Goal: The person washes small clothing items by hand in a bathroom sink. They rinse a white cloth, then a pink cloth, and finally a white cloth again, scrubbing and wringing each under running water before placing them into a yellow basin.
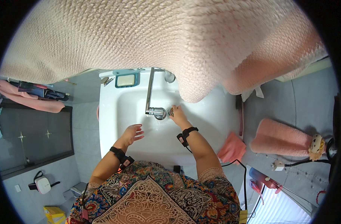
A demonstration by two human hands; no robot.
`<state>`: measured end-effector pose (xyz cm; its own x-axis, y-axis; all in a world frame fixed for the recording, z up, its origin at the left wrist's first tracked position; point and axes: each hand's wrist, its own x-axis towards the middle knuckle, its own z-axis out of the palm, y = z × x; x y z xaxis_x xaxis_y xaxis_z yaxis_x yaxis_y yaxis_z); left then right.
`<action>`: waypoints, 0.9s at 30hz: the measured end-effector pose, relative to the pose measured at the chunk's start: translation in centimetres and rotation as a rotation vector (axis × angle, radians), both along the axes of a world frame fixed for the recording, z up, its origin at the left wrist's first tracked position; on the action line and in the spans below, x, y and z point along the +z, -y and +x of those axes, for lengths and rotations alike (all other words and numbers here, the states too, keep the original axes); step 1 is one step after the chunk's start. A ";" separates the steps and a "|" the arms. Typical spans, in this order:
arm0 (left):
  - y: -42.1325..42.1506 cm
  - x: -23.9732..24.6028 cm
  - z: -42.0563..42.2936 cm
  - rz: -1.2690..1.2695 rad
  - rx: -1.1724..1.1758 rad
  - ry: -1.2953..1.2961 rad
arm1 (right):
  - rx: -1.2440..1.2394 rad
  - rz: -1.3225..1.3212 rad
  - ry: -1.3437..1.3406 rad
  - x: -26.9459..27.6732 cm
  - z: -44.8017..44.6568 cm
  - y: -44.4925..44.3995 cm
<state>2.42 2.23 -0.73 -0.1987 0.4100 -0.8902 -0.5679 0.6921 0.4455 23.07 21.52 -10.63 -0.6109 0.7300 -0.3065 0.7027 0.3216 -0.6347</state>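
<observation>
A white washbasin (pixel 131 105) lies in front of me, with a jointed chrome faucet (pixel 150 89) whose round spout head hangs over the bowl. My right hand (pixel 178 114) is in the bowl just right of the spout head, its fingers around a small round metallic piece (pixel 171 112), perhaps the drain stopper. Over the left part of the bowl my left hand (pixel 133 133) holds nothing, its fingers apart and slightly curled. A pale bar of soap (pixel 126 80) rests in a teal soap dish (pixel 136 79) on the basin's back left rim.
Pale pink towel-like fabric (pixel 131 36) hangs across the top, covering part of the basin's back. A pink cloth (pixel 232 148) lies at the right front corner, beside a black cable (pixel 245 179). A small tube (pixel 109 81) lies left of the dish. A pink towel (pixel 282 138) hangs at right.
</observation>
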 end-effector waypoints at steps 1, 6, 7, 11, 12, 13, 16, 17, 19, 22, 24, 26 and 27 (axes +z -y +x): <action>-0.1 0.0 0.2 -0.004 -0.002 0.011 | 0.025 0.033 -0.014 -0.1 0.1 0.1; -0.1 -0.3 0.8 0.028 -0.057 0.013 | 0.122 0.066 -0.046 -0.8 1.2 0.6; 0.0 -0.3 0.8 0.026 -0.064 0.004 | 0.172 0.062 -0.001 -1.0 1.6 0.8; -0.3 -0.5 0.8 0.032 -0.062 0.005 | 0.392 0.040 0.228 -1.7 2.2 2.0; -0.4 -0.6 0.9 0.057 -0.064 0.035 | 0.423 0.076 0.252 -1.8 2.1 2.4; -0.7 -0.7 1.1 0.075 -0.066 0.049 | 0.454 0.113 0.275 -1.9 1.9 2.7; -1.8 -0.7 2.0 0.090 -0.081 0.062 | 0.485 0.181 0.324 -2.2 1.0 3.1; -2.1 -0.7 2.3 0.088 -0.087 0.061 | 0.486 0.228 0.365 -2.3 0.7 3.1; -2.8 -0.5 2.7 0.098 -0.093 0.054 | 0.369 0.136 0.386 -2.5 0.5 3.1; -3.5 -0.3 3.1 0.092 -0.105 0.060 | 0.395 0.290 0.408 -3.1 0.7 3.1; -3.9 -0.3 3.3 0.094 -0.107 0.069 | 0.413 0.396 0.371 -3.6 1.1 3.3; -4.0 -0.4 3.5 0.078 -0.103 0.076 | 0.377 0.395 0.345 -3.9 1.5 3.5; -4.0 -0.4 3.6 0.087 -0.104 0.080 | 0.363 0.394 0.303 -4.0 1.7 3.6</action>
<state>6.00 6.25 -1.17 -0.0812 0.5005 -0.8619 -0.5313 0.7099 0.4623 24.77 17.96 -14.60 -0.7695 0.5857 -0.2544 0.6351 0.7438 -0.2086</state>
